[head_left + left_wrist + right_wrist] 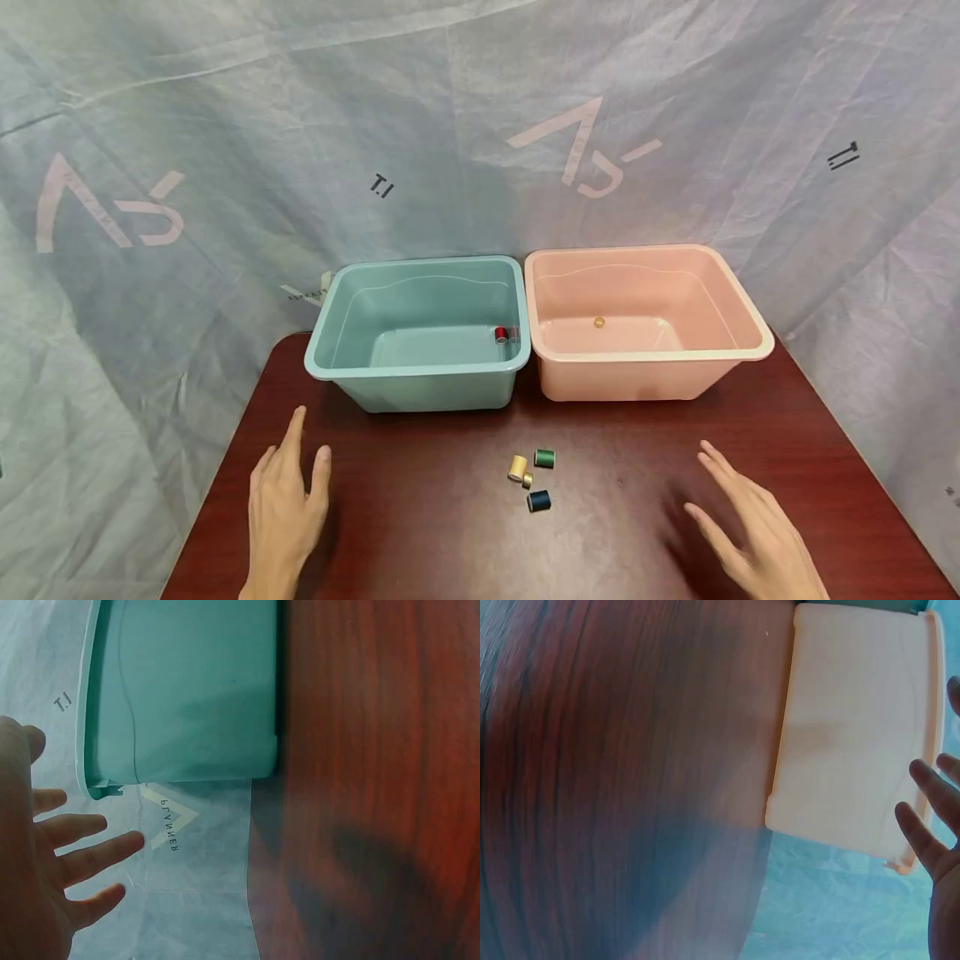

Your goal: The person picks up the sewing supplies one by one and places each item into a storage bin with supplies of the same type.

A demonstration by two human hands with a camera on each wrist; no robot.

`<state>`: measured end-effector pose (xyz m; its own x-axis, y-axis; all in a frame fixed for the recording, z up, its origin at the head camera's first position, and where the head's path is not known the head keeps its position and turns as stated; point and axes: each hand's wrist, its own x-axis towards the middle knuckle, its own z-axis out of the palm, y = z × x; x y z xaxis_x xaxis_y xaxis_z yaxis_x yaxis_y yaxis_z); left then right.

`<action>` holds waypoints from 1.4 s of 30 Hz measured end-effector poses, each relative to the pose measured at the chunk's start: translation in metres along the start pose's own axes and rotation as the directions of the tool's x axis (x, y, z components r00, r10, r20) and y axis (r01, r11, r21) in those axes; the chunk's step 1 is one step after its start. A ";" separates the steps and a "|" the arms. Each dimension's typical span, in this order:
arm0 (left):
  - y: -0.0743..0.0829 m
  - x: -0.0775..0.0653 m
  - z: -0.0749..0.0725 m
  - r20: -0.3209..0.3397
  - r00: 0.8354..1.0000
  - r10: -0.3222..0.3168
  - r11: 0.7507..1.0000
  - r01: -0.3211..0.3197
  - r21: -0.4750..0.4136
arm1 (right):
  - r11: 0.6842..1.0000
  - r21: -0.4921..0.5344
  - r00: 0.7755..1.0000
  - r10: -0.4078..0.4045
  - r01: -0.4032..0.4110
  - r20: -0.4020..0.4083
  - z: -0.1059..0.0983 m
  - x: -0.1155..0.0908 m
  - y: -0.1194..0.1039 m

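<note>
My left hand (287, 504) hovers over the left part of the table, fingers extended, holding nothing. On the right, my right hand (757, 529) is likewise spread and holds nothing. Between them lie a yellow thread spool (517, 468), a green thread spool (544, 458), a dark blue thread spool (538, 501) and a small gold-coloured piece (528, 481) beside the yellow spool. A red thread spool (501, 335) sits inside the blue-green tub (420, 372) at its right side. In the pink tub (652, 357) lies a small gold-coloured round piece (599, 322).
Both tubs stand side by side at the back of the dark red wooden table (420, 533). A grey printed cloth (450, 125) hangs behind them and down both sides.
</note>
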<state>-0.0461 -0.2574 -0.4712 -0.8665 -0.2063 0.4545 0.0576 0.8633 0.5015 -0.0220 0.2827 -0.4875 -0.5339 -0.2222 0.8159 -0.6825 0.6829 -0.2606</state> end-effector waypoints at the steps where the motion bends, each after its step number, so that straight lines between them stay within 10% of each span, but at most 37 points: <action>1: 0.000 0.002 0.001 -0.012 1.000 -0.011 1.000 0.011 -0.009 | 1.000 0.000 1.000 0.008 -0.008 0.001 0.001 0.001 -0.001; 24: -0.009 0.044 -0.014 0.054 0.956 -0.288 0.915 0.291 -0.279 | 0.998 0.055 0.997 -0.040 0.037 0.065 0.024 0.010 -0.007; 42: -0.010 0.087 -0.009 0.260 0.918 -0.301 0.744 0.396 -0.538 | 0.999 0.013 0.962 -0.042 0.040 0.268 0.054 0.008 -0.019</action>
<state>-0.1178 -0.2879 -0.4295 -0.9411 -0.3296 0.0750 -0.0337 0.3122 0.9494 -0.0399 0.2300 -0.5042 -0.6191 -0.4293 0.6575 -0.7095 0.6646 -0.2342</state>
